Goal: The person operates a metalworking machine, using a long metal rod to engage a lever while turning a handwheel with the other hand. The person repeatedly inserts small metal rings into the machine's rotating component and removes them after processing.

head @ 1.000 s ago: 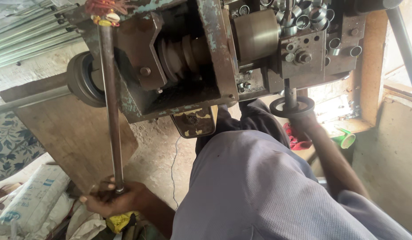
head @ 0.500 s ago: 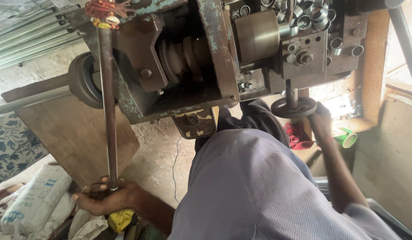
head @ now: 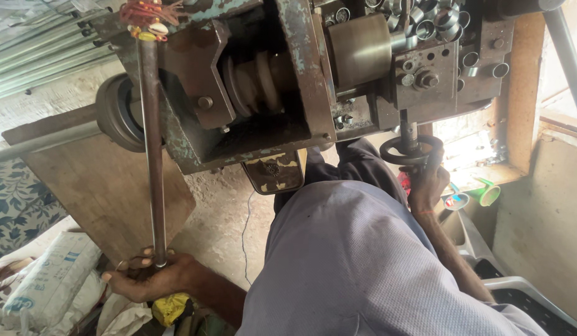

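A worn lathe-like machine (head: pixel 263 87) fills the top of the head view. A long steel lever rod (head: pixel 153 149) runs down from its upper left. My left hand (head: pixel 148 277) is closed around the rod's lower end. My right hand (head: pixel 428 183) grips the small black handwheel (head: pixel 411 149) under the tool block on the right. A brass-coloured chuck (head: pixel 358 50) sits at the top centre with several short metal rings (head: pixel 434 22) piled beside it. My grey shirt (head: pixel 363 267) covers the lower middle.
A wooden board (head: pixel 108 193) leans at the left under a grey pulley (head: pixel 117 112). White sacks (head: pixel 49 280) lie at the lower left. Long metal tubes (head: pixel 39 43) are stacked at the upper left. A wooden frame (head: pixel 518 112) and green cup (head: pixel 489 193) stand at the right.
My left hand has stayed closed on the rod's lower end, shifting slightly with it. My right hand has kept its grip on the handwheel. The view has shifted a little.
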